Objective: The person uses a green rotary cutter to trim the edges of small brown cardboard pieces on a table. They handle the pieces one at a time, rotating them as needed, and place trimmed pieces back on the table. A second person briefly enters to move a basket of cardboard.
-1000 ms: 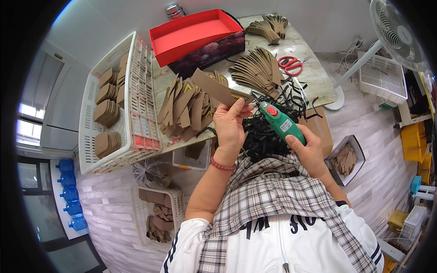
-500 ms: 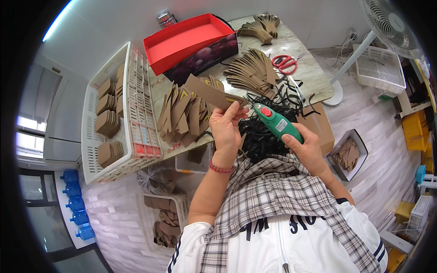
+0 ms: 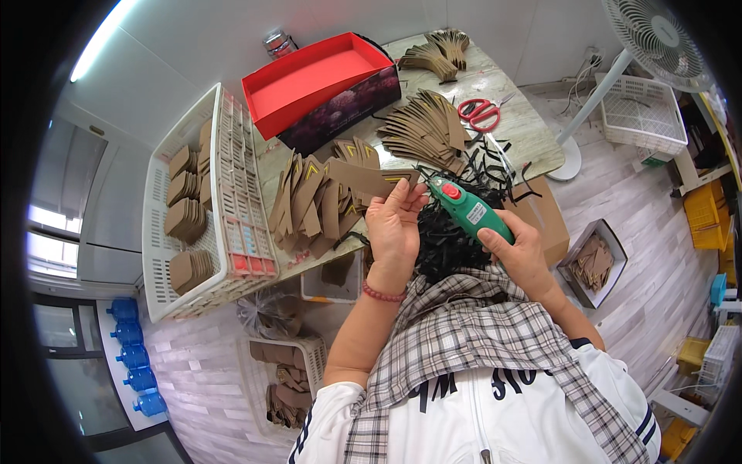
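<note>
Left fingers (image 3: 399, 190) pinched a brown strip (image 3: 357, 177); right fingers (image 3: 498, 241) clasped a green power tool (image 3: 471, 210). We judged the strip light, bendable, best end-held.

Bright strip light (image 3: 101, 42), fisheye-bowed edges
</note>
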The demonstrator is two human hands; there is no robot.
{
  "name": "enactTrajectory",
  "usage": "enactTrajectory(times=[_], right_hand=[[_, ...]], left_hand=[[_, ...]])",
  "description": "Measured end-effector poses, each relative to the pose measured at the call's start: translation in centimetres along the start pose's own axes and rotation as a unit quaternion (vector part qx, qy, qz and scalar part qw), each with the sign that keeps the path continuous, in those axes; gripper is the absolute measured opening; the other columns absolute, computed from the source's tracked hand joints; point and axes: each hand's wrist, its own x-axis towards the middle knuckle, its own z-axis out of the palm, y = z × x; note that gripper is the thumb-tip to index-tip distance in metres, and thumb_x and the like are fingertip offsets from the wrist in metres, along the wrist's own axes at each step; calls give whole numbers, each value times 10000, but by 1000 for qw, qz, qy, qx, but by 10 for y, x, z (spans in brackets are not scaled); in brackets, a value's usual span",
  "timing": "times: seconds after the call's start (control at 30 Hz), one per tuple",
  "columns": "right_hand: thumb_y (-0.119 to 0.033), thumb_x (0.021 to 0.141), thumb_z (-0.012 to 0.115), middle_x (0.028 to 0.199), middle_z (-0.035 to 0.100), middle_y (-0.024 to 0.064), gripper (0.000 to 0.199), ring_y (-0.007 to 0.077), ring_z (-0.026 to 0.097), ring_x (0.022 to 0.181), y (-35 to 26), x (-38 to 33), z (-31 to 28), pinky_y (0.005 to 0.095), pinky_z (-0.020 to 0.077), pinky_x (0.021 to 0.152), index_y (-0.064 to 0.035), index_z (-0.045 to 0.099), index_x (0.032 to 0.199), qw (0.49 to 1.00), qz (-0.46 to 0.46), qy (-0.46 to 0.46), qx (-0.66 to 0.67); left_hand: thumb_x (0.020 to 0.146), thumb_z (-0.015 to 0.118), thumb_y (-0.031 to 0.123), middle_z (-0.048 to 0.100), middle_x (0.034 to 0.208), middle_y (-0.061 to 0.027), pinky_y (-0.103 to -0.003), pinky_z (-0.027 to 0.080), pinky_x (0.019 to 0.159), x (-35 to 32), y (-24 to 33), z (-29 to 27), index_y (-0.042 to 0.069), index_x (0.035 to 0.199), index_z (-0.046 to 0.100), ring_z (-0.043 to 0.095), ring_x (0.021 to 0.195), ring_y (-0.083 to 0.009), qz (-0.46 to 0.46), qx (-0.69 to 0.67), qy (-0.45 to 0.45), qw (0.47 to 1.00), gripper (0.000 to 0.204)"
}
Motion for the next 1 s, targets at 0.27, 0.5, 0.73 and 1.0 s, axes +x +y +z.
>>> enactTrajectory(times=[0.27, 0.5, 0.73, 1.0], right_hand=[[-281, 860, 691, 695, 567, -8, 360, 47, 510, 599, 2, 1, -4, 213, 417, 531, -7, 617, 1081, 1000, -4, 10, -12], [-297, 859, 687, 700, 569, -9, 372, 49, 513, 589, 3, 2, -7, 210, 420, 524, -6, 617, 1079, 1000, -2, 8, 4], [-291, 854, 693, 707, 578, -7, 359, 47, 521, 589, 6, 2, -8, 209, 424, 517, -14, 622, 1070, 1000, -7, 4, -1], [-271, 851, 695, 730, 594, -1, 330, 49, 516, 618, 3, 7, -21, 213, 425, 547, -17, 628, 1051, 999, -8, -28, -31]], left_hand=[[881, 617, 42, 671, 905, -92, -317, 548, 700, 0, -7, 6, 26, 985, 585, 669, 814, -208, -9, -3, 27, 1000, 110], [880, 622, 42, 673, 893, -114, -313, 559, 672, 1, -11, 5, 4, 979, 571, 677, 780, -211, 11, 10, -3, 1000, 117], [869, 626, 27, 676, 866, -110, -309, 566, 622, 3, -3, 1, -11, 954, 601, 680, 722, -206, 51, 91, -31, 994, 96], [838, 640, -9, 677, 814, -118, -295, 568, 563, 6, 15, 1, -40, 909, 626, 677, 643, -203, 74, 179, -69, 979, 78]])
